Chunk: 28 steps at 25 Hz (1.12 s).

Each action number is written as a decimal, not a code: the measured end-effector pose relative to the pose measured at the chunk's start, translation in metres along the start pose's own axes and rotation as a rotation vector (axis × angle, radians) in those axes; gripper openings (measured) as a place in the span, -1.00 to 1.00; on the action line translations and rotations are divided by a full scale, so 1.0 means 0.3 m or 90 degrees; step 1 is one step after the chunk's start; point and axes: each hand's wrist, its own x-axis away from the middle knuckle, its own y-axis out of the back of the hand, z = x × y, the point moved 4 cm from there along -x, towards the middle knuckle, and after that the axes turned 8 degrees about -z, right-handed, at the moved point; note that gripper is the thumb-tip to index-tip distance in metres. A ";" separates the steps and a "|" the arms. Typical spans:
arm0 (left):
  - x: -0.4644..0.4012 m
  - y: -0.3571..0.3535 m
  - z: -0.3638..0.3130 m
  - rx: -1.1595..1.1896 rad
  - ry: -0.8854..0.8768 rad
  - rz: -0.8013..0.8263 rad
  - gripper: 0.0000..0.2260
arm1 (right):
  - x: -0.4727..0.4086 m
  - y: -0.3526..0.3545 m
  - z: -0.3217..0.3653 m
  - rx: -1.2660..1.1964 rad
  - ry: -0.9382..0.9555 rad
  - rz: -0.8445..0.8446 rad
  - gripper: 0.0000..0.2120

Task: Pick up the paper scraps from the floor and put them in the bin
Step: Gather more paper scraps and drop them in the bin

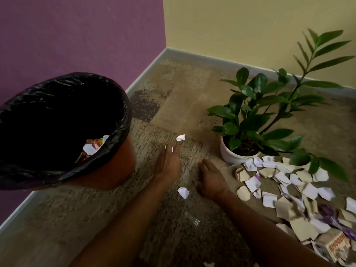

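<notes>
A brown bin (pixel 107 170) lined with a black bag stands at the left, with a few scraps inside. My left hand (pixel 167 162) lies flat on the carpet just right of the bin, fingers spread over tiny white bits. My right hand (pixel 210 180) rests palm down beside it, nothing visible in its grip. One white scrap (pixel 183 192) lies between my wrists, another (pixel 180 137) just beyond my left fingertips. A large pile of white, tan and purple paper scraps (pixel 289 191) spreads over the floor to the right.
A potted green plant (pixel 237 155) in a white pot stands right of my hands, its leaves hanging over the pile. A small printed carton (pixel 335 247) lies at the lower right. Purple and yellow walls meet in the corner behind.
</notes>
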 end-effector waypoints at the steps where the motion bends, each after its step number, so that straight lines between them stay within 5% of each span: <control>1: -0.026 -0.026 0.001 -0.007 -0.011 -0.013 -0.48 | 0.002 -0.034 -0.006 0.018 -0.009 -0.004 -0.19; 7: -0.223 -0.141 -0.006 -0.050 -0.081 0.024 -0.34 | -0.006 -0.161 -0.005 0.046 -0.013 -0.070 -0.15; 13: -0.267 -0.162 0.031 -0.054 -0.120 -0.009 -0.55 | 0.000 -0.175 -0.010 0.057 0.001 -0.087 -0.19; 20: -0.075 -0.134 0.088 -0.159 -0.056 -0.096 -0.69 | 0.003 -0.161 -0.035 0.017 0.038 -0.087 -0.30; 28: 0.191 -0.109 0.071 -0.094 -0.064 0.001 -0.63 | 0.081 -0.096 0.004 0.050 0.097 -0.071 -0.50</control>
